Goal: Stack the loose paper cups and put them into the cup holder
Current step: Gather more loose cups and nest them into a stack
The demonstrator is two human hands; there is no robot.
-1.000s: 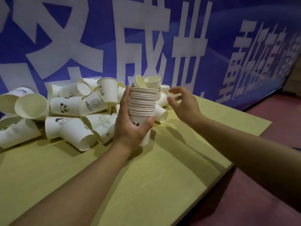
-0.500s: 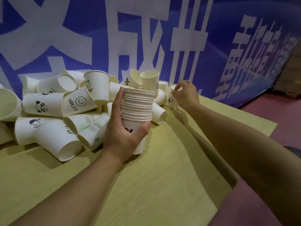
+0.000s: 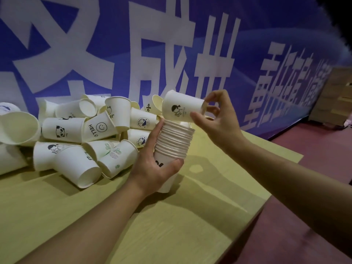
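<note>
Head view, looking down over a yellow-green table (image 3: 190, 235). Left hand (image 3: 152, 168) wrapped round the lower body of a stack of nested paper cups (image 3: 174, 141), thumb across the front, fingers behind; stack upright, mouth up, base close above the tabletop, contact with it not discernible. Right hand (image 3: 219, 119) pinching a single paper cup (image 3: 181, 109) at its base end between thumb and fingertips; cup tipped on its side, mouth toward the left, printed figure facing the camera, held just above the stack's top rim and slightly left of it. Heap of loose cups (image 3: 76, 134) on the table to the left of the stack, lying at all angles, several printed: "HELLO" with a smiley, a panda, round emblems. Blue banner (image 3: 247, 44) with large white characters behind the table. Reddish floor (image 3: 314, 168) at right.
</note>
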